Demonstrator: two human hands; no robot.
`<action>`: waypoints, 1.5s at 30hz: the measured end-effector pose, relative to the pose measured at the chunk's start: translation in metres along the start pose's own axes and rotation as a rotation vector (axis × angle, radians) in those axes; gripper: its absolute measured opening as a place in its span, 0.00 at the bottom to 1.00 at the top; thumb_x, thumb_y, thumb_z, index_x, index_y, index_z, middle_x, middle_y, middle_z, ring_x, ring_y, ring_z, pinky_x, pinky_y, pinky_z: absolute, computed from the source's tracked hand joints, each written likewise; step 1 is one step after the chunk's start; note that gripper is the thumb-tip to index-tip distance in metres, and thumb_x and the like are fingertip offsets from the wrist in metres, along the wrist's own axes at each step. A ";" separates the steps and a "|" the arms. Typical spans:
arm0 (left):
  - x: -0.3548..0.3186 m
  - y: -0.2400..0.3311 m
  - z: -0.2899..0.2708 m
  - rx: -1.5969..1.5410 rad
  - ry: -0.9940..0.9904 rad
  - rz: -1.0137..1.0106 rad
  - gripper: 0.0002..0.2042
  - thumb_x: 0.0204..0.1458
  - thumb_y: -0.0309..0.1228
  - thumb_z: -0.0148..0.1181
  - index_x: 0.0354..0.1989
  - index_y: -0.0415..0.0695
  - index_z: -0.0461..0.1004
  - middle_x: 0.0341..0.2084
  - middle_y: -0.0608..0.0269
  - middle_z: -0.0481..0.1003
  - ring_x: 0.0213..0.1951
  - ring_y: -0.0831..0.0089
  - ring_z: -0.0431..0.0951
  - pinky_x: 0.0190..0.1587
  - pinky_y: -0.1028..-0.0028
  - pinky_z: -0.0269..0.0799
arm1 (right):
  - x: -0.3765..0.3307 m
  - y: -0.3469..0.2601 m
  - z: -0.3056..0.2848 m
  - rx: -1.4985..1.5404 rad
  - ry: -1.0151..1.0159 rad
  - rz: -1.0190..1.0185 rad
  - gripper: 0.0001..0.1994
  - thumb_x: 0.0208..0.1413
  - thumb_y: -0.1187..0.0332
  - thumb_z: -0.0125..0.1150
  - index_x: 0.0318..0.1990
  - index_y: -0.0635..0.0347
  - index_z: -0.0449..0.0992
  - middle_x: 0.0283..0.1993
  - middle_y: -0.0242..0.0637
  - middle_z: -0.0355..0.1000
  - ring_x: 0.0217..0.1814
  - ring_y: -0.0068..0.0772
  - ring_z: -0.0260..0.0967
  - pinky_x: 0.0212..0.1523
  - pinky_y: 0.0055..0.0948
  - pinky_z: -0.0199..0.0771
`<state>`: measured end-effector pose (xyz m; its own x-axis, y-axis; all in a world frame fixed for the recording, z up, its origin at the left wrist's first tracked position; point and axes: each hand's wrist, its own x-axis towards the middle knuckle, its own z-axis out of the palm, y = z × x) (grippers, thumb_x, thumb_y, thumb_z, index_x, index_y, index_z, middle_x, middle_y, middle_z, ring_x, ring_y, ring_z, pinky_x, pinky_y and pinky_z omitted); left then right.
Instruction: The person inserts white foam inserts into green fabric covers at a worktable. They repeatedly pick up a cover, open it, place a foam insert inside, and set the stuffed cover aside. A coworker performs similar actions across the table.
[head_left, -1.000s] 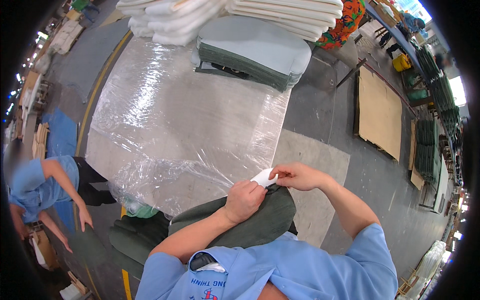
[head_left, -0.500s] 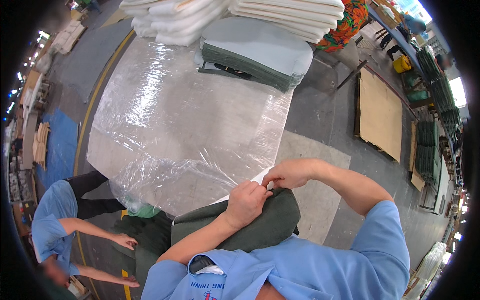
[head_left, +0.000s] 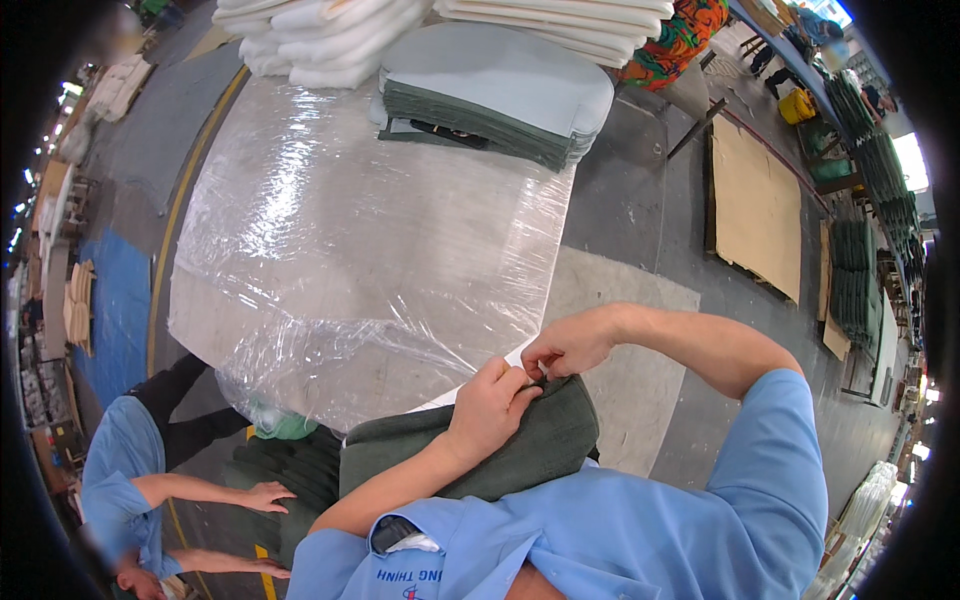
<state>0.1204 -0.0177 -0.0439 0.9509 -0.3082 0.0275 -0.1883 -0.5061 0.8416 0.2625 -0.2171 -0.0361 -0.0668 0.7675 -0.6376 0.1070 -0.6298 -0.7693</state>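
Head view: over the last second my right hand (head_left: pixel 565 350) has come in close beside my left hand (head_left: pixel 492 400), and less of the white piece (head_left: pixel 517 353) shows by them — the work now seems centred on one edge. Left is closed on the green cloth (head_left: pixel 545 430), right fingertips pinched narrow on that edge. The cloth — dark, soft-looking, rounded at its right end — lies between my shirt (head_left: pixel 630 525) and the film-wrapped table (head_left: pixel 370 230).

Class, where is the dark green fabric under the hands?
Head view, low centre: the dark green fabric sits between the plastic-covered table and the wearer's blue shirt.
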 end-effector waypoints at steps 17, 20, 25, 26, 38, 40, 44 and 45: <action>0.039 -0.053 0.013 -0.799 -0.505 -0.893 0.10 0.61 0.33 0.64 0.41 0.40 0.86 0.34 0.68 0.83 0.35 0.80 0.79 0.41 0.75 0.74 | -0.042 -0.007 0.039 0.089 0.526 0.048 0.10 0.64 0.66 0.65 0.49 0.60 0.81 0.46 0.45 0.80 0.49 0.44 0.78 0.48 0.41 0.77; 0.050 -0.050 0.011 -0.853 -0.548 -1.015 0.10 0.60 0.33 0.65 0.40 0.39 0.86 0.34 0.66 0.83 0.34 0.79 0.80 0.39 0.75 0.75 | -0.050 -0.012 0.056 0.003 0.612 0.055 0.10 0.64 0.66 0.66 0.47 0.61 0.81 0.47 0.45 0.78 0.49 0.48 0.78 0.49 0.44 0.77; 0.061 -0.045 0.010 -0.822 -0.628 -1.012 0.09 0.60 0.33 0.66 0.39 0.39 0.86 0.32 0.65 0.84 0.32 0.79 0.80 0.36 0.75 0.75 | -0.038 0.000 0.089 -0.034 0.891 -0.079 0.07 0.61 0.70 0.66 0.44 0.61 0.80 0.46 0.45 0.77 0.48 0.54 0.76 0.49 0.48 0.77; 0.062 -0.045 0.009 -0.820 -0.639 -1.011 0.09 0.60 0.33 0.67 0.38 0.40 0.86 0.32 0.66 0.84 0.31 0.79 0.80 0.36 0.75 0.75 | -0.037 0.000 0.094 -0.015 0.945 -0.123 0.06 0.60 0.72 0.66 0.43 0.61 0.80 0.46 0.45 0.77 0.48 0.54 0.76 0.49 0.48 0.77; 0.066 -0.032 0.011 -0.691 -0.843 -0.893 0.09 0.59 0.32 0.67 0.39 0.40 0.87 0.33 0.67 0.84 0.35 0.81 0.79 0.39 0.77 0.73 | -0.033 0.012 0.125 -0.018 1.077 -0.405 0.10 0.54 0.78 0.72 0.42 0.60 0.79 0.45 0.40 0.77 0.48 0.48 0.77 0.47 0.43 0.81; 0.066 -0.028 0.011 -0.714 -0.794 -0.950 0.08 0.59 0.32 0.67 0.38 0.41 0.87 0.32 0.68 0.83 0.34 0.81 0.78 0.37 0.76 0.72 | -0.031 0.016 0.125 -0.006 1.085 -0.404 0.10 0.54 0.78 0.72 0.42 0.60 0.79 0.45 0.40 0.77 0.49 0.48 0.77 0.48 0.43 0.81; 0.061 -0.024 0.016 -0.676 -0.615 -0.984 0.06 0.59 0.30 0.67 0.34 0.41 0.86 0.29 0.70 0.81 0.32 0.82 0.75 0.35 0.76 0.69 | -0.029 0.021 0.123 -0.014 1.116 -0.393 0.10 0.53 0.77 0.73 0.42 0.60 0.79 0.46 0.40 0.77 0.49 0.48 0.77 0.49 0.43 0.81; 0.056 -0.024 0.020 -0.687 -0.509 -0.948 0.06 0.58 0.29 0.67 0.34 0.39 0.85 0.28 0.69 0.80 0.31 0.82 0.75 0.34 0.75 0.69 | -0.028 0.022 0.122 -0.023 1.123 -0.392 0.10 0.53 0.77 0.73 0.42 0.60 0.79 0.46 0.40 0.77 0.49 0.48 0.77 0.49 0.43 0.81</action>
<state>0.1728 -0.0392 -0.0732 0.4133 -0.4056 -0.8153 0.8196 -0.2244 0.5271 0.1457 -0.2669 -0.0403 0.8066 0.5896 0.0419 0.2917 -0.3353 -0.8958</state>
